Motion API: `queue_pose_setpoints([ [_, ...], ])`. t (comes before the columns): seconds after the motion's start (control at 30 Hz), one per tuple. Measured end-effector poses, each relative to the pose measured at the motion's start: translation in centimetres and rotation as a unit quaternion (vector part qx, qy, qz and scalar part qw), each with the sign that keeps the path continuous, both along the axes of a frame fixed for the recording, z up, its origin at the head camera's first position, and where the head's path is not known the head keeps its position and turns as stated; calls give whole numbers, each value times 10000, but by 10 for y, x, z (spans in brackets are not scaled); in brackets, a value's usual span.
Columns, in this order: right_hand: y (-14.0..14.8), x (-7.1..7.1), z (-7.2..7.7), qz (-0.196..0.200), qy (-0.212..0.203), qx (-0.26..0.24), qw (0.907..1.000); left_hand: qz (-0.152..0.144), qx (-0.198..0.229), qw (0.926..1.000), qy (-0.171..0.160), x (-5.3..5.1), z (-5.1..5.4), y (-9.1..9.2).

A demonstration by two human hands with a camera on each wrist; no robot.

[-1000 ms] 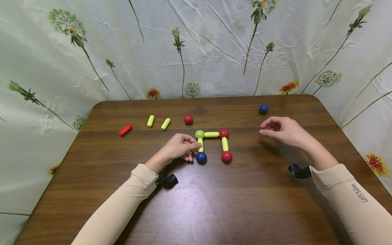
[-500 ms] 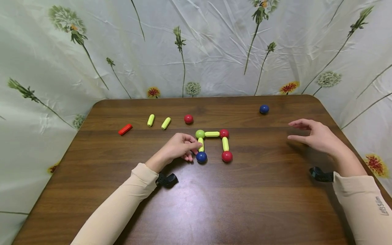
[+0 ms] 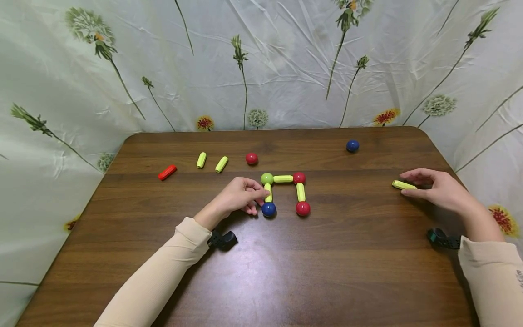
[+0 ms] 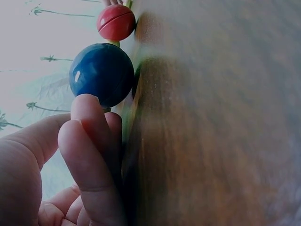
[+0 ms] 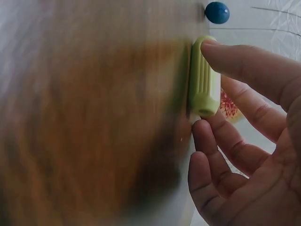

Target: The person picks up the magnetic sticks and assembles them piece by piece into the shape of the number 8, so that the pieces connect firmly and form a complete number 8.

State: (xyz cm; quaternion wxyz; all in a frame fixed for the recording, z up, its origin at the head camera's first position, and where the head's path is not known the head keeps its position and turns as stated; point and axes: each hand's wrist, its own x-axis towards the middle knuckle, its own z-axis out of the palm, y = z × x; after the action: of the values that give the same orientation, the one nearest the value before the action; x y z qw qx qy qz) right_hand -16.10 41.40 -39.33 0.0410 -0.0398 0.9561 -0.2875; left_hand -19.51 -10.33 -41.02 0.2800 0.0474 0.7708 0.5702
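Observation:
Bare left hand (image 3: 242, 196) pinches a yellow ridged rod (image 3: 268, 192) between a green ball (image 3: 267, 179) and a blue ball (image 3: 268, 209). That rod belongs to a three-sided frame: another yellow rod (image 3: 283, 179) runs from the green ball to a red ball (image 3: 299, 178), and a further yellow rod (image 3: 301, 192) leads to a second red ball (image 3: 303, 209). In the left wrist view the blue ball (image 4: 102, 75) hides the rod. At right, the right hand (image 3: 443, 193) holds a loose yellow rod (image 5: 205, 77) between thumb and curved fingers, close to the tabletop.
Loose pieces lie on the wooden table (image 3: 347, 281): a red rod (image 3: 167, 172), two yellow rods, one the yellow rod (image 3: 201, 160) further left, a red ball (image 3: 251, 158) and a blue ball (image 3: 352, 146). A flower-print cloth (image 3: 286, 68) hangs behind the table.
My right hand has moved right and slightly nearer, and a loose yellow rod now shows between its thumb and fingers. The left hand and the frame have stayed in place.

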Motion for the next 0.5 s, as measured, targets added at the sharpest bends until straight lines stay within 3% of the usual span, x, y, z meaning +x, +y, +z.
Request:
queue_pose_setpoints([
  [0.5, 9, 4, -8, -59, 200, -212, 9996, 7, -23, 10000, -16, 0, 1, 0],
])
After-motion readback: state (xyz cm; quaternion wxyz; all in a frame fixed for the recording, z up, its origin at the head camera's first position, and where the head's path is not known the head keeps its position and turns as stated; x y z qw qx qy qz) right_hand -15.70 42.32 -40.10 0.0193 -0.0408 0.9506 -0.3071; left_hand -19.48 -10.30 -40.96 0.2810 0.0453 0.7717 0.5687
